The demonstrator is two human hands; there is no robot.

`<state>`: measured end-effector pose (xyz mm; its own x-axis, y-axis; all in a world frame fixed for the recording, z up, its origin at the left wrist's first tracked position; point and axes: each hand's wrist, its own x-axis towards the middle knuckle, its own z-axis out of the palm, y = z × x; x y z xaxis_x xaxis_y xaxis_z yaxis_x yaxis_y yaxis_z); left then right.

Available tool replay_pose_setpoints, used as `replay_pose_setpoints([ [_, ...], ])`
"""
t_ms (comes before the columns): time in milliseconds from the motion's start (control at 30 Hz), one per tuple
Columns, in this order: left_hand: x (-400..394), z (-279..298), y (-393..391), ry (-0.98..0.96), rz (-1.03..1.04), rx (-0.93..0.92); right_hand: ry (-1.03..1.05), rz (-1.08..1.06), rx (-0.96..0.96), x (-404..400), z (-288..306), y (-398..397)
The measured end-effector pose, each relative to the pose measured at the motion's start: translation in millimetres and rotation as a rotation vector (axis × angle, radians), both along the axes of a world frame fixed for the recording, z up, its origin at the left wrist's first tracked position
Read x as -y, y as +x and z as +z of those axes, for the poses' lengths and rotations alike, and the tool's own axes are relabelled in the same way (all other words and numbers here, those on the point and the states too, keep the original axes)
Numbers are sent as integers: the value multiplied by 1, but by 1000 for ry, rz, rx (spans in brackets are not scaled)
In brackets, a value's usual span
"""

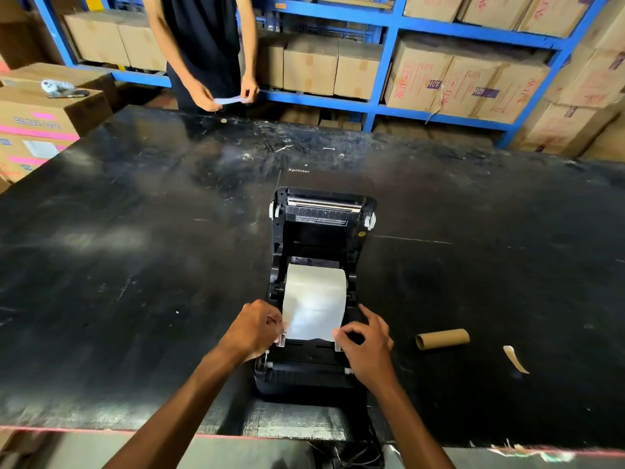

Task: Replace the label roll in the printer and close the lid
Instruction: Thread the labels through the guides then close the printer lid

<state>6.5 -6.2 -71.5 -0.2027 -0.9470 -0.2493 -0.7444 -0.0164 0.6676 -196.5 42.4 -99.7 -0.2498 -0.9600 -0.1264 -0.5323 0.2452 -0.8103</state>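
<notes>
A black label printer stands on the black table with its lid swung open and away from me. A white label roll sits in its bay, and a sheet of label paper is drawn out toward the front. My left hand pinches the sheet's left edge by the left paper guide. My right hand pinches the sheet's lower right corner by the right guide.
An empty brown cardboard core and a torn paper scrap lie on the table to the right of the printer. A person stands across the table holding a strip. Cardboard boxes and blue shelving surround the area.
</notes>
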Motion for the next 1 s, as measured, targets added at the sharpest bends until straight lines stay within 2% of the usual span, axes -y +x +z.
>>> replay_pose_setpoints([
  [267, 6, -1, -1, 42, -10, 77, 56, -10, 33, 0, 6, 0],
  [533, 10, 1, 6, 103, -44, 29, 79, 25, 63, 3, 10, -1],
  [700, 8, 0, 5, 84, 31, -72, 76, 74, -57, 5, 13, -3],
  [800, 9, 2, 7, 155, 19, -86, 71, 114, -89, 4, 13, -8],
  [900, 13, 7, 8, 222, -25, -55, 65, 42, -47, 0, 13, -3],
  [1000, 15, 9, 11, 246, -43, -80, 52, -1, -133, 0, 11, 6],
])
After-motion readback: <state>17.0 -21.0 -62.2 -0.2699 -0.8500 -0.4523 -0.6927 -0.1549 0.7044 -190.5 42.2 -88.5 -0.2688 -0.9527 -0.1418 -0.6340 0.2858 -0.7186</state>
